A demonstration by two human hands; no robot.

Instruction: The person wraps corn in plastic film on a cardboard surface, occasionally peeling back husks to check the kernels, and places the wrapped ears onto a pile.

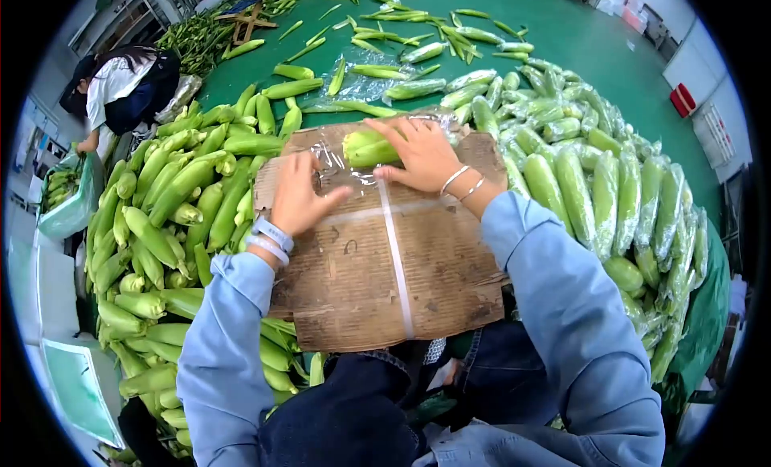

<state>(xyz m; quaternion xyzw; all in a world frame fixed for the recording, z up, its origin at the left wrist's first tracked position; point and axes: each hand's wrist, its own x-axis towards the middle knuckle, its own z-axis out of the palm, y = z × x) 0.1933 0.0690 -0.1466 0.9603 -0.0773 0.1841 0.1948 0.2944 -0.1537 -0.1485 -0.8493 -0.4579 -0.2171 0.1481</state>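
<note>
A green husked ear of corn (369, 148) lies across the far part of a worn cardboard sheet (361, 266), which rests over my lap. My right hand (426, 158) is laid over the ear's right part, fingers on top and thumb at its near side, gripping it. Clear plastic film (333, 163) spreads on the cardboard left of the ear and partly under it. My left hand (305, 195) is at the cardboard's left side by the film's edge, thumb and fingers apart, with nothing visible in it. White tape runs in a cross over the cardboard.
Unwrapped corn (152, 234) is piled on my left, film-wrapped corn (594, 194) on my right. Loose husks (393, 41) and a plastic sheet (365, 77) lie on the green floor ahead. A person (124, 85) bends over a bin (76, 202) at the left.
</note>
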